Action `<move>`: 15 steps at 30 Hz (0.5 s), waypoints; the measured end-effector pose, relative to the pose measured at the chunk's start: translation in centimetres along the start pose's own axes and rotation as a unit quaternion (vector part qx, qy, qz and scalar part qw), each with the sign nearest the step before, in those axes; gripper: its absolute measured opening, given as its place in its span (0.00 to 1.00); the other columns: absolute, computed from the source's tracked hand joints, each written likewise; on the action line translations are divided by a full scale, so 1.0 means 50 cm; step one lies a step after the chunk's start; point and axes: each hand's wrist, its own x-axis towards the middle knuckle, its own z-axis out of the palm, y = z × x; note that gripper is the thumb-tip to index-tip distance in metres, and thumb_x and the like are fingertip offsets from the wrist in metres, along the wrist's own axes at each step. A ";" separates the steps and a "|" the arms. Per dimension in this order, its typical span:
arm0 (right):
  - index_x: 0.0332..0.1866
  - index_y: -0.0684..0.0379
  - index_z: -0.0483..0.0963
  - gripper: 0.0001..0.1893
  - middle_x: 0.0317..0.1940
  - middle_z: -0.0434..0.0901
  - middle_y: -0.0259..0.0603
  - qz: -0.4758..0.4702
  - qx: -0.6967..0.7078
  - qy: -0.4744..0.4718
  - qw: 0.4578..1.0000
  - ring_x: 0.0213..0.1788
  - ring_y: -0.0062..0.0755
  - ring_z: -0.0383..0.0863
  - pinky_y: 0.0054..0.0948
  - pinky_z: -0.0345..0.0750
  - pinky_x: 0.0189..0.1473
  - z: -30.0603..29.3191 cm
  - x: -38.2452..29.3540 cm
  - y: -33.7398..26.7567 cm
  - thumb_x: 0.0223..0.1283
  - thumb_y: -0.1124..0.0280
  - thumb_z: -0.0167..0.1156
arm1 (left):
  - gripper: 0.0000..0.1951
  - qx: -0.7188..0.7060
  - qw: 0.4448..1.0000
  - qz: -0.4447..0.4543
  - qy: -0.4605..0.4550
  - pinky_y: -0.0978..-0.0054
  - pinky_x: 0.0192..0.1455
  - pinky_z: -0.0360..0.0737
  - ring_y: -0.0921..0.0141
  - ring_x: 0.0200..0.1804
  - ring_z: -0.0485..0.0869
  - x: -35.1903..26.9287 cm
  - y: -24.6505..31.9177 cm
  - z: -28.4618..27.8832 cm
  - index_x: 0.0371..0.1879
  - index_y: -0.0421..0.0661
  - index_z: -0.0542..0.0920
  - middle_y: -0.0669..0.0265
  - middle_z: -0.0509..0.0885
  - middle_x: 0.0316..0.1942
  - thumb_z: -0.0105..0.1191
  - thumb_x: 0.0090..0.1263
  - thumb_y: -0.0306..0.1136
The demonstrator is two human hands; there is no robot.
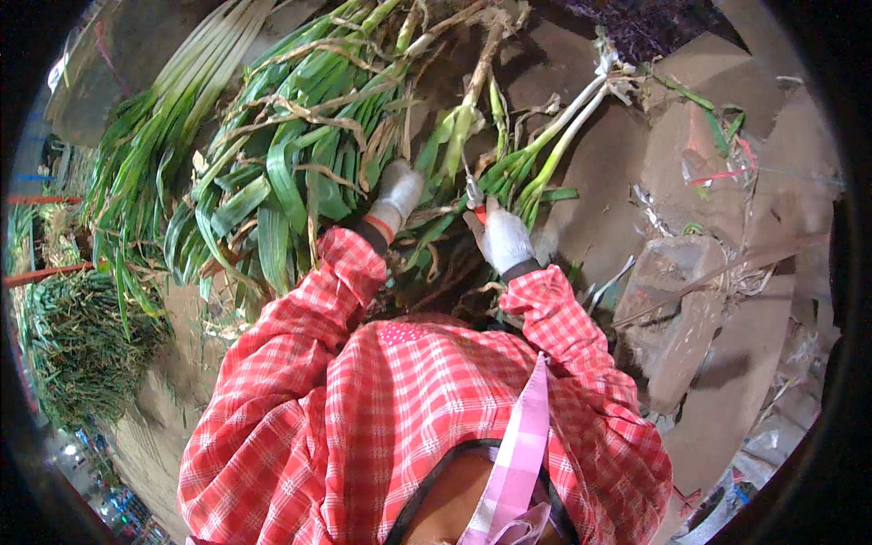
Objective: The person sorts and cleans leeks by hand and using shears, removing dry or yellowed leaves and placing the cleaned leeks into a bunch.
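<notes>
Long green onions, like leeks or scallions, lie heaped before me, their broad leaves [286,170] towards me. My left hand [398,193], in a whitish glove with a red band at the wrist, reaches among the leaves; its fingers are partly hidden, so its hold is unclear. My right hand [503,238], gloved too, is closed on a small tool with a red handle [481,214] and a thin metal end, its kind unclear. Just beyond the tool lie a loose stalk [463,129] with dry outer leaves and two pale stalks [569,139] with roots pointing away.
At the upper left lies a neat bundle of green onions [204,68]. A large heap of greens [82,347] stands at the far left near red bars [51,274]. On the right are a dirt-covered block [671,286], a thin stick [722,276] and scattered plant scraps.
</notes>
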 end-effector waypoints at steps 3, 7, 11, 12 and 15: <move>0.43 0.65 0.72 0.23 0.24 0.80 0.59 -0.001 0.001 -0.008 1.000 0.32 0.62 0.83 0.53 0.79 0.34 -0.018 0.096 0.008 0.65 0.51 0.58 | 0.15 0.029 0.999 -0.022 0.022 0.56 0.50 0.76 0.44 0.49 0.81 -0.009 0.009 -0.003 0.42 0.30 0.79 0.37 0.82 0.40 0.51 0.65 0.31; 0.44 0.64 0.75 0.24 0.32 0.82 0.62 0.065 -0.017 -0.025 0.997 0.40 0.62 0.83 0.54 0.78 0.43 -0.019 0.257 0.040 0.64 0.49 0.59 | 0.12 0.036 0.998 0.008 0.042 0.54 0.47 0.77 0.42 0.43 0.81 -0.007 -0.007 0.001 0.37 0.32 0.80 0.41 0.83 0.34 0.52 0.65 0.31; 0.45 0.64 0.77 0.22 0.42 0.83 0.60 0.096 -0.033 -0.007 0.995 0.49 0.59 0.83 0.50 0.79 0.51 -0.018 0.451 0.081 0.64 0.51 0.58 | 0.11 0.094 0.993 0.056 0.043 0.51 0.44 0.75 0.40 0.41 0.80 0.023 -0.049 0.023 0.35 0.32 0.79 0.38 0.81 0.34 0.49 0.63 0.29; 0.46 0.64 0.77 0.22 0.43 0.83 0.60 0.095 -0.039 0.007 0.995 0.49 0.58 0.83 0.50 0.79 0.51 -0.024 0.500 0.090 0.64 0.51 0.58 | 0.12 0.009 0.999 0.022 0.027 0.51 0.44 0.75 0.40 0.41 0.80 0.028 -0.054 0.029 0.40 0.31 0.77 0.37 0.81 0.34 0.49 0.62 0.27; 0.47 0.63 0.77 0.21 0.44 0.83 0.59 0.108 -0.039 0.005 0.993 0.50 0.58 0.83 0.51 0.79 0.52 -0.055 0.602 0.111 0.65 0.53 0.58 | 0.19 -0.030 0.998 0.033 0.052 0.51 0.46 0.75 0.41 0.43 0.79 0.016 -0.047 0.033 0.52 0.35 0.74 0.39 0.80 0.41 0.47 0.61 0.23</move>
